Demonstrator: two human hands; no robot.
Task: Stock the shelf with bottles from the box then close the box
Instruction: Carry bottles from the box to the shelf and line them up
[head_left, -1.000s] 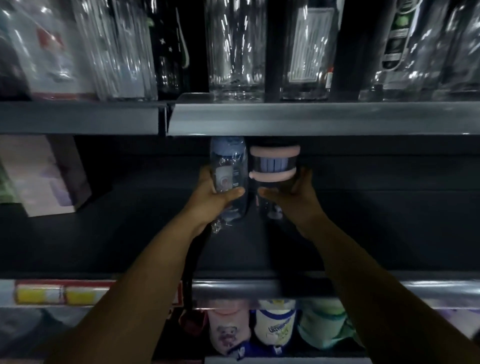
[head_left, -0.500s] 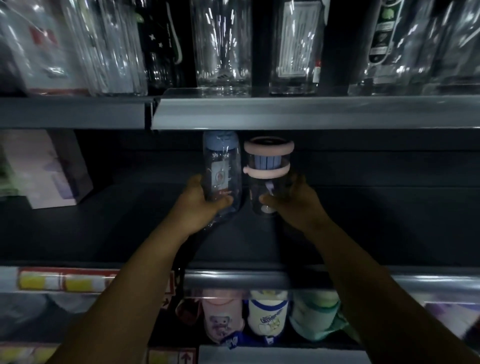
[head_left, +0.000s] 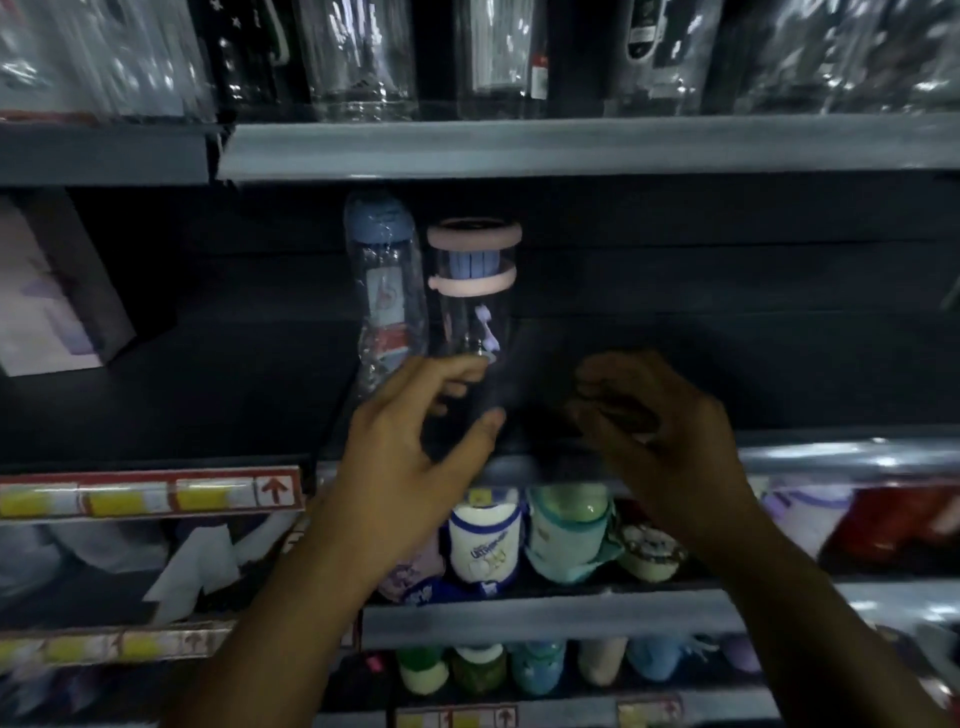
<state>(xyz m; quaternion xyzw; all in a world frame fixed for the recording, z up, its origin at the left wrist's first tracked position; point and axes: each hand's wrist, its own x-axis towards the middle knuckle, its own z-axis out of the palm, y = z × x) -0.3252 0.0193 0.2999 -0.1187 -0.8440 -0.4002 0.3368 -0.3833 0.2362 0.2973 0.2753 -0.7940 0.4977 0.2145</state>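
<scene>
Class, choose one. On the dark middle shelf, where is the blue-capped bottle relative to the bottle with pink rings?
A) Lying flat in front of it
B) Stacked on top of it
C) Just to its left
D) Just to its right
C: the blue-capped bottle stands just left of the pink-ringed bottle, side by side on the dark shelf.

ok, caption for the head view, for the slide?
Blue-capped bottle and pink-ringed bottle side by side on the dark shelf; left hand low before the latter, right hand empty alongside.
</scene>
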